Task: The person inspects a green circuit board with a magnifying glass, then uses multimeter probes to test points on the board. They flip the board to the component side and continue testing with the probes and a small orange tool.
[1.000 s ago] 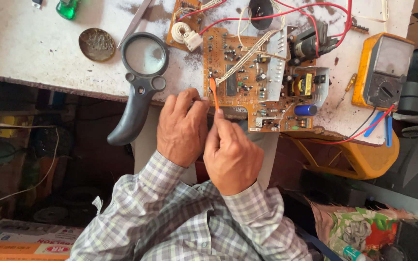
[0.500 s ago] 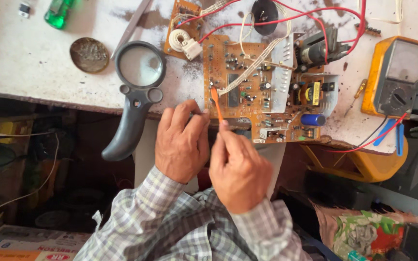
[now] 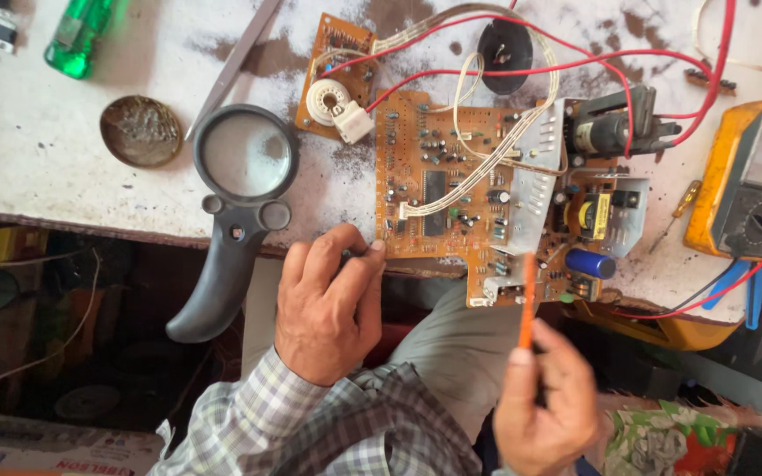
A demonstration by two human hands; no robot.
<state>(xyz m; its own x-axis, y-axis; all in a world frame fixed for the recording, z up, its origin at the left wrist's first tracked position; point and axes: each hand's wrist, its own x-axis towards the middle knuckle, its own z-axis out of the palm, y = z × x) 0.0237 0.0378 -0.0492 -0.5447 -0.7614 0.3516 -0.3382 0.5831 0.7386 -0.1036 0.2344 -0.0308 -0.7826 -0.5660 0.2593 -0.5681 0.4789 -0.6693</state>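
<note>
The orange-brown populated circuit board (image 3: 478, 203) lies flat at the near edge of the stained white bench (image 3: 37, 167), partly overhanging. The left hand (image 3: 328, 308) pinches its near-left corner; the right hand (image 3: 544, 410) grips a thin orange probe-like tool (image 3: 527, 300), tip at the board's near edge. Judged step: probing; the next contact calls for a steadied board and exact tip placement.

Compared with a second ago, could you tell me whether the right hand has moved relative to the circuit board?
Yes. The right hand has drawn back from the circuit board, toward the person's body and rightward, holding the orange tool.
</note>
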